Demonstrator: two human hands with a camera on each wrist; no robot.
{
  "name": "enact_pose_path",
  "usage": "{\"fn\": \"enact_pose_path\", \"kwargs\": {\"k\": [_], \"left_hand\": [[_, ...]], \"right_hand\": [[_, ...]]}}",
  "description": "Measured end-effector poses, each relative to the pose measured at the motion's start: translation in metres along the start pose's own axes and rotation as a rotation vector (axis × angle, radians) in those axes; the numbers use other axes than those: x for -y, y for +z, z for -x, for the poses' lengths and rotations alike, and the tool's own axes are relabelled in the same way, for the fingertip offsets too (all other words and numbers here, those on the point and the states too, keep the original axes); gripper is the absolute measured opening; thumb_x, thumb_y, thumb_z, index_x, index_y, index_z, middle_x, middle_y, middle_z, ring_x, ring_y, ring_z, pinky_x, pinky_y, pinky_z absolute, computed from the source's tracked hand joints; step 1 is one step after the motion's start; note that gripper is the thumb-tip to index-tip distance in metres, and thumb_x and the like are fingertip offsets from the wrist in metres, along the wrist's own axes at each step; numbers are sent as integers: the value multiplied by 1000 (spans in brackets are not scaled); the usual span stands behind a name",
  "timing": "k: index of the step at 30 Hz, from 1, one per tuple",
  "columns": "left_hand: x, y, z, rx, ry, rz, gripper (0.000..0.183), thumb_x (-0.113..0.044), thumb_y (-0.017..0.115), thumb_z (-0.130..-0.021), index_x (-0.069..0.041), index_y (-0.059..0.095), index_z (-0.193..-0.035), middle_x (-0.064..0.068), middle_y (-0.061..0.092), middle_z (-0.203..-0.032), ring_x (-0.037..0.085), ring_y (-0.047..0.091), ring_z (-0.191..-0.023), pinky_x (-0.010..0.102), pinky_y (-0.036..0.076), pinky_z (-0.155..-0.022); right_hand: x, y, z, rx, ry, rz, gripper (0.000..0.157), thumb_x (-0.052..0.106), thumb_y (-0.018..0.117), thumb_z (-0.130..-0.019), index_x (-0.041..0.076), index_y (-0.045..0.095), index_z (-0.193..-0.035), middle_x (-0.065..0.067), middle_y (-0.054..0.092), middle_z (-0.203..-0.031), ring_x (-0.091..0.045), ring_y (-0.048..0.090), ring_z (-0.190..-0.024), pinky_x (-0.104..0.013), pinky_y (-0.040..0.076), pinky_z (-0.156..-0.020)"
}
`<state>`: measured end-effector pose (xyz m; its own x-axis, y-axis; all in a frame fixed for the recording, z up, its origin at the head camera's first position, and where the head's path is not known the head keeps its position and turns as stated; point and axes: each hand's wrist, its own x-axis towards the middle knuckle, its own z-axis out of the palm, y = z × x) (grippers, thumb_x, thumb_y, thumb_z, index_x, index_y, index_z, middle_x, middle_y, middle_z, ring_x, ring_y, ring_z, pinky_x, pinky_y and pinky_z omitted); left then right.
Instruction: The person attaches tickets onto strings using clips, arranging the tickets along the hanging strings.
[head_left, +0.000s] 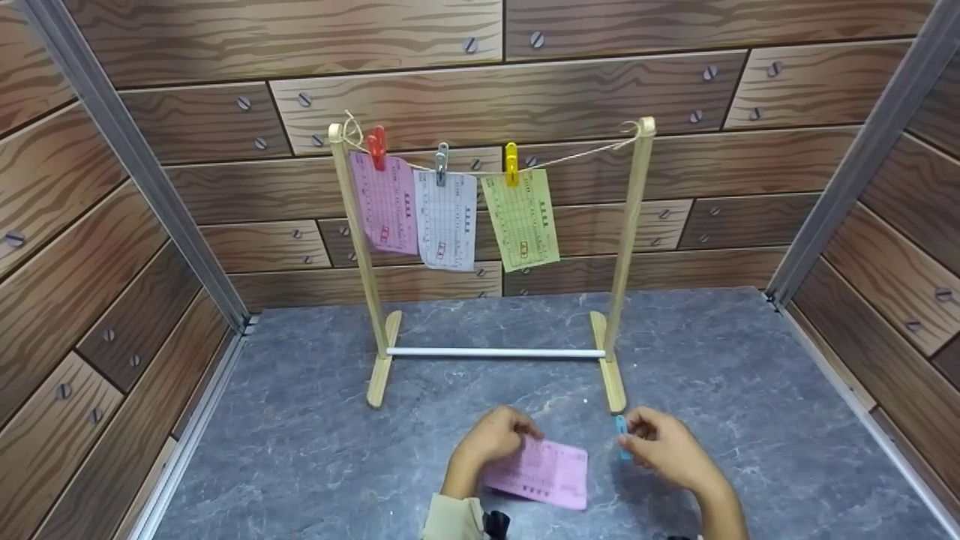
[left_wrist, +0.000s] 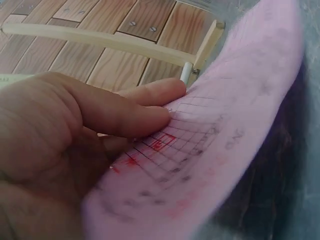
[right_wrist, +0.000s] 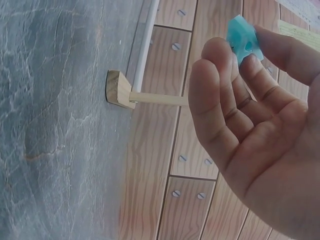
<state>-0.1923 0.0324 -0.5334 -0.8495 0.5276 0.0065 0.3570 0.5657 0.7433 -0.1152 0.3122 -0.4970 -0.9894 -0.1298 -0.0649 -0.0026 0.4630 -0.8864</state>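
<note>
My left hand (head_left: 493, 439) pinches a pink printed slip (head_left: 546, 472) by its edge, thumb on the printed face, as the left wrist view shows up close. To its right, my right hand (head_left: 667, 448) holds a light-blue clothespin (head_left: 622, 437) between thumb and fingertips, near the front foot of the wooden stand (head_left: 634, 247). On the stand's string (head_left: 581, 157) hang a pink slip (head_left: 390, 206) under a red clothespin (head_left: 377, 148), a white slip (head_left: 448, 225) under a grey clothespin (head_left: 442, 163), and a yellow-green slip (head_left: 529, 225) under a yellow clothespin (head_left: 512, 163).
A white rod (head_left: 495, 352) joins the stand's two feet low over the grey marbled tabletop (head_left: 300, 450). Wood-patterned panels (head_left: 562, 97) enclose the back and both sides. Between the yellow-green slip and the right post runs a bare stretch of string.
</note>
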Motion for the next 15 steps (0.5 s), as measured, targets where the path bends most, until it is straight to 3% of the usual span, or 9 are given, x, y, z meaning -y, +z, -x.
{"fn": "enact_pose_path", "kwargs": {"k": [3,7,15], "left_hand": [[-2,1,0,-13,-13,2,41,12,51,-78,-13,81,-90,-2,75,-96,14,65,-92,31,52,-81],[-2,2,-1,-97,-7,72,42,12,48,-78,-12,81,-89,-1,71,-94,16,63,-93,35,52,-84],[-4,4,-8,-248,77,419,32,15,53,-78,-1,78,-92,2,64,-93,16,55,-85,27,48,-72]], "right_hand": [[0,0,0,1,-3,-13,14,10,69,-94,1,59,-98,-7,60,-79,-22,60,-67,-36,53,-57],[0,0,0,-4,-13,-40,14,10,69,-95,0,59,-98,-7,60,-78,-20,59,-65,-35,53,-57],[0,0,1,-12,-46,-41,12,8,68,-95,0,59,-97,-7,60,-76,-18,58,-63,-30,51,-55]]}}
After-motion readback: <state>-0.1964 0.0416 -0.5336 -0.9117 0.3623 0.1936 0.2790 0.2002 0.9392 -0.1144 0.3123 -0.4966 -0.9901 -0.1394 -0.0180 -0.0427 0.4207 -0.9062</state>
